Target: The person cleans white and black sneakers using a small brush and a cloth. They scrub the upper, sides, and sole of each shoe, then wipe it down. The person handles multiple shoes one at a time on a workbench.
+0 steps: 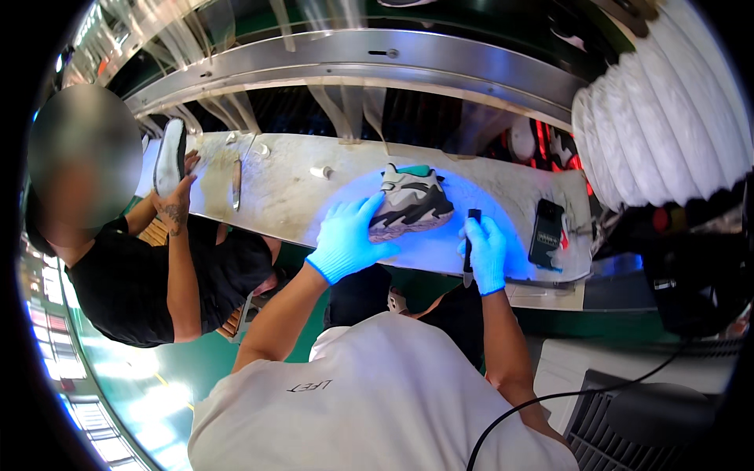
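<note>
A grey, black and white sneaker (414,206) with a teal lining stands on the bench under blue-violet light. My left hand (346,238), in a knit glove that looks blue in this light, grips the sneaker's left end, fingers over the upper and thumb low by the sole. To the right of the shoe, my gloved right hand (485,253) is closed round a slim black-handled tool (473,215). A short pale tip shows below that hand, near the bench's front edge; its exact kind cannot be made out.
The long pale bench (290,188) carries a black phone (546,233) at right, a knife-like tool (236,185) and a small white cup (320,172) at left. A co-worker at left holds a white shoe part (169,157). A metal rail (345,59) and white duct (667,118) border the bench.
</note>
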`<state>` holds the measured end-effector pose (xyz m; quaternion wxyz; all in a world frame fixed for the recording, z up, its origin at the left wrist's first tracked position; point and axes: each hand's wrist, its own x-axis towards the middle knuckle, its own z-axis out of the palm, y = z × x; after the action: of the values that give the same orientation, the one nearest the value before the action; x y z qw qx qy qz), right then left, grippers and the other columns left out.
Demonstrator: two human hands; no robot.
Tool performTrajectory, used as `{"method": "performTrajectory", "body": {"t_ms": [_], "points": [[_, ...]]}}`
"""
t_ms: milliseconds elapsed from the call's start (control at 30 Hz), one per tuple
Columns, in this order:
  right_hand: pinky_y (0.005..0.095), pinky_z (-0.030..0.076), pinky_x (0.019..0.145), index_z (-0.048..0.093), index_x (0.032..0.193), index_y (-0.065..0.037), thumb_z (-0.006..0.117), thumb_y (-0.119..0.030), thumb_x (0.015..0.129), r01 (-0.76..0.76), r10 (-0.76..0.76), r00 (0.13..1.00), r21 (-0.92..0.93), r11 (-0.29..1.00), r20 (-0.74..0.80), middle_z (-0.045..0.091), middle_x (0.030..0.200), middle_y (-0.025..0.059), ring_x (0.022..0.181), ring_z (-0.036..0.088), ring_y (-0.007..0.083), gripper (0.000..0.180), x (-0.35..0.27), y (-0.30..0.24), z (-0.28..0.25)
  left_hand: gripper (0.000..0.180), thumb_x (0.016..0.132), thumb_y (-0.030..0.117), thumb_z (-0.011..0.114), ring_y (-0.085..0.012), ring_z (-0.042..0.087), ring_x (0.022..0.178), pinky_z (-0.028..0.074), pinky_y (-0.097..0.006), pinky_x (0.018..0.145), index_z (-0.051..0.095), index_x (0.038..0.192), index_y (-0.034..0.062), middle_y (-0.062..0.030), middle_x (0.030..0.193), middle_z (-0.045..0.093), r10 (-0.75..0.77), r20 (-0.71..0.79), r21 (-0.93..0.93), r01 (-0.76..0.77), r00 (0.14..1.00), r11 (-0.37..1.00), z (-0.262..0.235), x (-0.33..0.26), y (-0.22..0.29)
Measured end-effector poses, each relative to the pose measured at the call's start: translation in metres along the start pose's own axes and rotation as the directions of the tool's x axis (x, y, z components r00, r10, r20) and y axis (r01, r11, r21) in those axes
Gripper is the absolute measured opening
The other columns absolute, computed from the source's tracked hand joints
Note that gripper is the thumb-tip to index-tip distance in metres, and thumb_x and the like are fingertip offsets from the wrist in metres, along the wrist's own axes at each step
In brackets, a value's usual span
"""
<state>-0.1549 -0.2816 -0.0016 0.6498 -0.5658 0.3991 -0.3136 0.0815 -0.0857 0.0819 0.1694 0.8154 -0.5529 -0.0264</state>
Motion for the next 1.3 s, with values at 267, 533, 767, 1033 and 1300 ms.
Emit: {"method": "performTrajectory", "body": {"t_ms": [267, 533, 767, 1033, 1300], "points": [[0.0347, 0.05, 0.062, 0.078, 0.099, -0.001, 0.078, -0.026, 0.103, 0.242, -0.194, 0.963, -0.29, 0.926, 0.186, 0.069, 0.072, 0.0059, 0.065, 0.061, 0.011, 0.025, -0.021, 0.014, -0.005, 0.097, 0.073, 0.044, 0.1, -0.034, 0.076, 0.129, 0.058, -0.042, 0.113, 0.066, 0.156, 0.0068, -0.0176, 0.147, 0.075, -0.153, 0.183, -0.397, 0.216, 0.971, 0.892, 0.01, 0.05, -0.019], [0.0441, 0.051, 0.064, 0.075, 0.096, -0.001, 0.078, -0.032, 0.103, 0.286, -0.223, 0.953, -0.357, 0.889, 0.207, 0.068, 0.074, 0.0185, 0.063, 0.062, 0.0219, 0.032, -0.004, 0.004, 0.003, 0.099, 0.073, 0.047, 0.102, -0.0311, 0.081, 0.117, 0.061, -0.041, 0.105, 0.066, 0.156, 0.0068, -0.0197, 0.131, 0.081, -0.145, 0.128, -0.346, 0.182, 0.981, 0.921, 0.014, 0.049, -0.016], [0.0472, 0.052, 0.065, 0.073, 0.093, -0.001, 0.078, -0.034, 0.1, 0.279, -0.182, 0.953, -0.463, 0.841, 0.244, 0.07, 0.079, 0.0225, 0.066, 0.065, 0.0311, 0.034, 0.011, 0.006, 0.003, 0.098, 0.073, 0.045, 0.102, -0.0301, 0.083, 0.111, 0.063, -0.04, 0.1, 0.067, 0.156, 0.0074, -0.021, 0.123, 0.083, -0.194, 0.14, -0.387, 0.234, 0.971, 0.892, 0.015, 0.047, -0.01], [0.0564, 0.058, 0.082, 0.081, 0.11, -0.006, 0.08, -0.037, 0.097, 0.297, -0.374, 0.921, -0.821, 0.488, 0.11, 0.076, 0.098, 0.0236, 0.091, 0.075, 0.0451, 0.034, 0.031, -0.001, -0.042, 0.091, 0.069, 0.039, 0.101, -0.0354, 0.079, 0.119, 0.063, -0.044, 0.104, 0.071, 0.149, 0.0068, -0.0161, 0.137, 0.079, -0.017, -0.159, -0.205, -0.017, 0.987, 0.979, 0.029, 0.036, -0.008], [0.0454, 0.051, 0.122, 0.05, 0.163, 0.004, 0.079, -0.012, 0.09, 0.076, -0.104, 0.93, 0.091, 0.993, 0.353, 0.064, 0.155, 0.0162, 0.141, 0.064, 0.0305, 0.08, -0.001, -0.007, 0.022, 0.079, 0.072, 0.038, 0.1, -0.041, 0.078, 0.11, 0.064, -0.048, 0.092, 0.072, 0.14, 0.0096, -0.0194, 0.136, 0.077, 0.344, -0.55, -0.106, -0.472, 0.761, 0.875, 0.044, -0.023, -0.021]]}}
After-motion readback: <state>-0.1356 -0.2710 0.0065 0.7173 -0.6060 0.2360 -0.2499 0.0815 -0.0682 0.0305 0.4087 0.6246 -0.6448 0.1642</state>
